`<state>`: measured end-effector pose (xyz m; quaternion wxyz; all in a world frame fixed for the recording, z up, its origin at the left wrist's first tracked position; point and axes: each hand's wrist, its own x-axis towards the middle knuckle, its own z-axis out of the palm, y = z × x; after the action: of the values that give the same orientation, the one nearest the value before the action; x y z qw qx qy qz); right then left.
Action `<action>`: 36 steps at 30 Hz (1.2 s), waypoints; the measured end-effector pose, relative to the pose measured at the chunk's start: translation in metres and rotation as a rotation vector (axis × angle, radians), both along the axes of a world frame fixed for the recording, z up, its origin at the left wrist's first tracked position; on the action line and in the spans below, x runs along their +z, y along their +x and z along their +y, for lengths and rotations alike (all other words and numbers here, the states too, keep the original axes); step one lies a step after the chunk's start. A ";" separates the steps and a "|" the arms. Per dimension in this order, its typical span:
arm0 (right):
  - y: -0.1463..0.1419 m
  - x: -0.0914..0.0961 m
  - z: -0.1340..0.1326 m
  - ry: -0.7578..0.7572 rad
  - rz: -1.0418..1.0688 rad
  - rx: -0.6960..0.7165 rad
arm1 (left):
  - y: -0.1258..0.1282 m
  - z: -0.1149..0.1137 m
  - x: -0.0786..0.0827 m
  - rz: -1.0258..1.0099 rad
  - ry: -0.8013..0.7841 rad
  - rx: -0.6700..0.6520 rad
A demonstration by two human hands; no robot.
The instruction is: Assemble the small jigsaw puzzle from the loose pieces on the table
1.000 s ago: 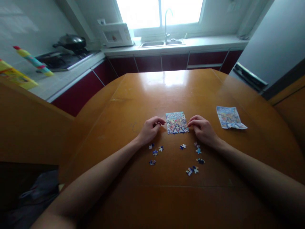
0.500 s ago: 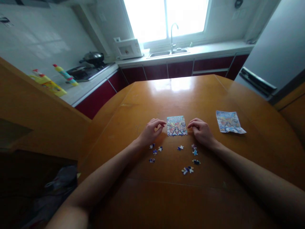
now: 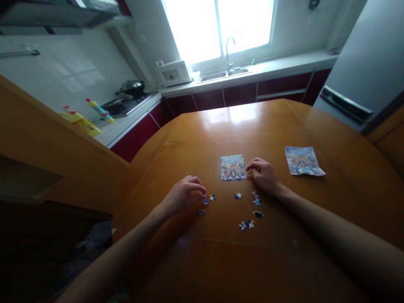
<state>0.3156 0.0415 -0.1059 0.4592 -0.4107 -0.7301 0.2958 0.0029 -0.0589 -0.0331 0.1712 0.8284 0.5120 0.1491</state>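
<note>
A small, colourful, partly built jigsaw puzzle (image 3: 233,167) lies on the wooden table (image 3: 252,252). Several loose puzzle pieces (image 3: 246,224) are scattered just in front of it. My right hand (image 3: 264,176) rests with curled fingers against the puzzle's right edge. My left hand (image 3: 183,195) sits lower and to the left, fingers curled down over the leftmost loose pieces (image 3: 205,202). Whether it grips one is hidden by the fingers.
A printed picture sheet (image 3: 302,160) lies on the table to the right. Behind the table run a kitchen counter with a sink (image 3: 221,75), a microwave (image 3: 172,73), a stove with a pan (image 3: 131,90) and bottles (image 3: 99,110). A fridge (image 3: 362,75) stands at the right.
My left hand has left the puzzle's left edge and come back and left onto the loose pieces. My right hand stays at the puzzle. The camera has tilted up a little.
</note>
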 end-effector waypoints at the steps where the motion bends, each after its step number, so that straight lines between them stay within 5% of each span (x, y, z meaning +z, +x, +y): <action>1: 0.000 0.000 0.000 0.002 0.000 -0.001 | 0.000 -0.007 -0.002 0.013 -0.030 0.027; 6: 0.000 -0.001 0.000 0.011 -0.009 -0.012 | 0.001 -0.025 -0.015 -0.008 -0.069 0.119; 13: 0.001 -0.002 0.000 0.007 -0.013 -0.017 | 0.002 -0.020 -0.023 -0.061 -0.107 0.086; 25: 0.000 0.001 -0.001 -0.006 0.016 -0.004 | 0.009 -0.021 -0.013 -0.093 -0.185 0.177; 31: 0.000 0.001 -0.001 -0.007 0.005 -0.004 | 0.014 0.004 -0.001 -0.318 -0.096 0.244; 36: 0.001 0.000 0.000 0.003 0.004 -0.001 | 0.041 0.036 -0.016 -0.395 -0.091 0.209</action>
<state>0.3162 0.0410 -0.1056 0.4613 -0.4099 -0.7294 0.2954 0.0444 -0.0231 -0.0491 0.2890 0.7170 0.5579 0.3020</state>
